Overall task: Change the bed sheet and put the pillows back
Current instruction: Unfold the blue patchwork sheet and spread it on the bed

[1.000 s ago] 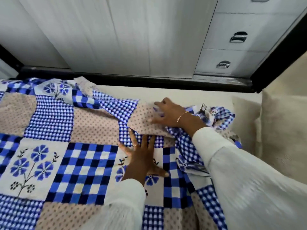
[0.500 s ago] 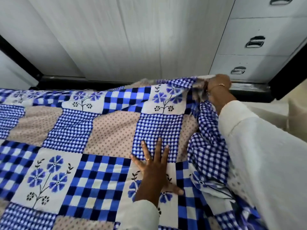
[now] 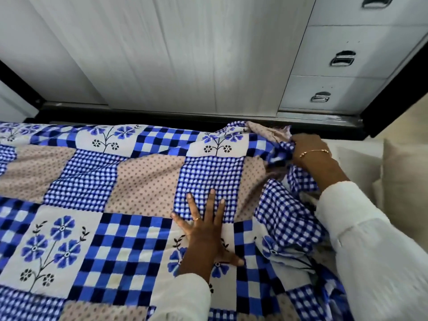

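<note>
The patchwork bed sheet (image 3: 143, 181) is now lying spread across most of the bed, where a second ago its far edge was folded back, baring the mattress (image 3: 347, 158). The right hand (image 3: 308, 151) is gripping the bunched far corner, having carried it out toward the bed's edge. The left hand (image 3: 206, 230) is still pressing flat, fingers splayed. Spreading is nearly done; tucking that corner likely comes next, with a cream pillow (image 3: 405, 181) waiting alongside.

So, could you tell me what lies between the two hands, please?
Head view: only bed sheet, gingham patch and rumpled folds, between left hand and right hand.
</note>
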`<state>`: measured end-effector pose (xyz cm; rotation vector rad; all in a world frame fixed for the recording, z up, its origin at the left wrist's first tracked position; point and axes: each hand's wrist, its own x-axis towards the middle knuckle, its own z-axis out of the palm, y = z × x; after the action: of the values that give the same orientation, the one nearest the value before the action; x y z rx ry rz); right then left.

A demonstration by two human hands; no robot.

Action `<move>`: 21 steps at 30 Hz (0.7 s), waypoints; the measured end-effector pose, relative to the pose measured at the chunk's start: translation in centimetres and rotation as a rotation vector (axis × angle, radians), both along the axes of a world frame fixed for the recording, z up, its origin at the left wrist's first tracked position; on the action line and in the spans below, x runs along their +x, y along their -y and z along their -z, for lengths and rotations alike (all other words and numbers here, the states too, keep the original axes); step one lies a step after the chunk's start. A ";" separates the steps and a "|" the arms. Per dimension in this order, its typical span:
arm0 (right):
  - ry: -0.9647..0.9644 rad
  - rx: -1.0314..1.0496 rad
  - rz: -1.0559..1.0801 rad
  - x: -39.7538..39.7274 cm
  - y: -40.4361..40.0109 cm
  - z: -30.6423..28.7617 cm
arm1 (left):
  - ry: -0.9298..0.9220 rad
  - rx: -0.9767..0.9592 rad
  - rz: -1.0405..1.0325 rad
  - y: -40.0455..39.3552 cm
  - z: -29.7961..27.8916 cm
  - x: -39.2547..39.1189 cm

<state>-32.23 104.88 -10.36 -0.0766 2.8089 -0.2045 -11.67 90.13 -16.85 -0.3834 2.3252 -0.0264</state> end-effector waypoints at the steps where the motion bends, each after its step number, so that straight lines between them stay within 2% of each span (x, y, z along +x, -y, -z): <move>1: -0.109 -0.042 0.070 -0.9 -0.7 -0.1 | -0.003 -0.002 0.000 0.0 0.0 0.0; 3: -0.277 -0.158 0.289 -3.0 -2.5 -0.4 | -0.003 0.005 -0.006 0.0 0.1 0.0; 6: -0.300 -0.370 0.613 -5.5 -5.0 -1.0 | -0.014 0.016 -0.004 0.1 0.1 0.1; 8: -0.319 -0.643 0.674 -5.6 -4.7 -0.9 | -0.020 0.016 -0.006 0.0 0.2 0.1; 10: -0.367 -0.792 0.568 -4.5 -3.4 -0.9 | -0.015 -0.001 -0.007 0.0 0.3 -0.1; 13: -0.520 -0.670 0.304 0.0 -2.1 -0.6 | 0.002 -0.029 -0.001 -0.1 0.5 -0.1; 15: -0.633 -0.688 0.081 5.6 -1.4 -0.4 | -0.003 -0.038 -0.006 0.0 0.6 -0.1; 16: -0.544 -0.721 -0.053 8.7 -1.2 -0.3 | -0.019 -0.040 -0.010 0.0 0.6 0.0; 17: -0.374 -0.682 -0.212 11.5 -1.5 -0.2 | -0.039 -0.046 -0.011 -0.2 0.7 0.1; 18: -0.232 -0.495 -0.365 13.3 -2.2 0.7 | -0.064 -0.049 -0.015 -0.2 0.7 0.3; 19: -0.126 -0.282 -0.432 14.2 -3.5 1.9 | -0.091 -0.060 -0.018 -0.1 0.7 0.4; 20: -0.094 -0.102 -0.420 14.8 -5.2 2.7 | -0.114 -0.064 -0.013 -0.4 0.4 0.7; 21: -0.145 0.042 -0.375 15.0 -7.2 3.7 | -0.144 -0.074 -0.007 -0.8 0.2 1.0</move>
<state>-17.22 112.09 -14.02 -0.6238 2.8715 -0.0517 -10.71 90.89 -17.10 -0.4436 2.4703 -0.0842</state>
